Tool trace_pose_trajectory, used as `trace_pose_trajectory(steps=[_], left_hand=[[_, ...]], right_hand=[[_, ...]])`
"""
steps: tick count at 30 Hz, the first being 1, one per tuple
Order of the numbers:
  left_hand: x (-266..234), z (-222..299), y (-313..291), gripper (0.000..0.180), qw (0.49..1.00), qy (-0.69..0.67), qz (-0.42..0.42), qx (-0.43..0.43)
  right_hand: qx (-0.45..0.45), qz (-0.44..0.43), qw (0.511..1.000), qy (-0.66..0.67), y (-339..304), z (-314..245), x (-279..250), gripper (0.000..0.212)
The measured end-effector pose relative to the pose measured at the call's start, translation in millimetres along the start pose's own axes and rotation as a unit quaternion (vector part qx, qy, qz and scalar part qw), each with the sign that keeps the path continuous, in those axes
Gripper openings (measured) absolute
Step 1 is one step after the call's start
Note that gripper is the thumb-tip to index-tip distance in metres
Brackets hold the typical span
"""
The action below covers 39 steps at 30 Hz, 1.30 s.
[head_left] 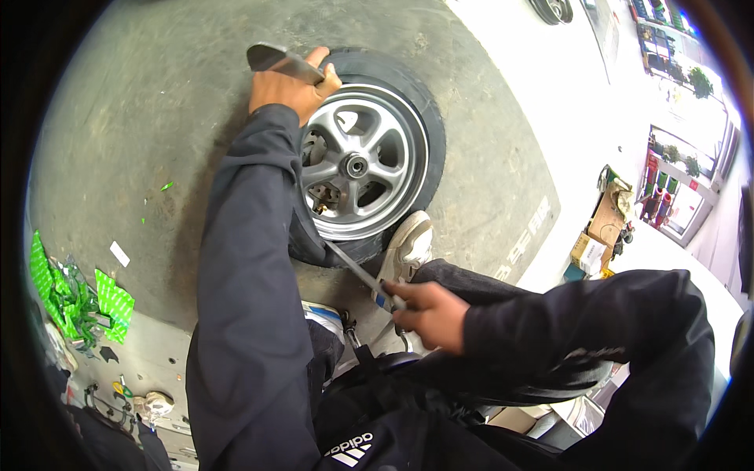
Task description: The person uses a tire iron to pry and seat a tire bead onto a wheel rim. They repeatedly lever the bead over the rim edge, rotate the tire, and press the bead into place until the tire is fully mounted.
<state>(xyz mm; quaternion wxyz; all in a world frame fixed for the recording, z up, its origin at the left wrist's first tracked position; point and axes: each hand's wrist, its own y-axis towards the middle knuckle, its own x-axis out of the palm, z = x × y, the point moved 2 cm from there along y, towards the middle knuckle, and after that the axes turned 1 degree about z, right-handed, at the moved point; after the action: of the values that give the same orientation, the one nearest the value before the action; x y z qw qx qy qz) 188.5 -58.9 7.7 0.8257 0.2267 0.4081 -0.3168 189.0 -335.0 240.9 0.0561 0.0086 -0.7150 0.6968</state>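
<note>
A scooter-type wheel lies flat on the floor, a black tyre (pixel 432 118) around a silver spoked rim (pixel 381 141). At its far left edge my left hand (pixel 294 93) is closed round a flat metal lever (pixel 271 56) with a broad, rounded end; where its other end goes is hidden. On the near side, my right hand (pixel 428 314) grips a long, thin tyre lever (pixel 353 267). Its tip meets the seam between tyre and rim. My right shoe (pixel 414 242) presses against or stands close beside the tyre.
A grey mat (pixel 487 133) with worn lettering lies under the wheel. Crumpled green plastic wrapping (pixel 67 298) and a white paper scrap (pixel 119 253) are at the left. To the right are cardboard boxes (pixel 589 251); another wheel (pixel 554 9) lies at the far edge.
</note>
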Motion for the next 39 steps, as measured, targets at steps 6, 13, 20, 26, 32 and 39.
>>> trace_pose_trajectory(steps=[6, 13, 20, 26, 32, 39], left_hand=[[-5, 15, 8, 0.05, 0.999, 0.002, -0.048, 0.005], [-2, 12, 6, 0.049, 0.997, 0.013, -0.069, -0.01], [3, 6, 7, 0.05, 0.996, 0.023, -0.084, -0.005], [2, -2, 9, 0.052, 0.998, 0.024, -0.058, 0.01], [-1, 7, 12, 0.049, 0.998, 0.023, -0.065, 0.005], [-4, 3, 15, 0.054, 0.997, -0.043, -0.056, 0.015]], right_hand=[[-0.148, 0.29, 0.937, -0.131, 53, 84, 132, 0.075], [-0.213, 0.33, 0.88, -0.269, 83, 147, 83, 0.06], [-0.209, 0.35, 0.872, -0.271, 76, 138, 85, 0.045], [-0.3, 0.316, 0.751, -0.496, 77, 130, 2, 0.026], [-0.312, 0.2, 0.623, -0.689, 77, 91, -89, 0.028], [-0.408, 0.185, 0.565, -0.693, 103, -33, -185, 0.034]])
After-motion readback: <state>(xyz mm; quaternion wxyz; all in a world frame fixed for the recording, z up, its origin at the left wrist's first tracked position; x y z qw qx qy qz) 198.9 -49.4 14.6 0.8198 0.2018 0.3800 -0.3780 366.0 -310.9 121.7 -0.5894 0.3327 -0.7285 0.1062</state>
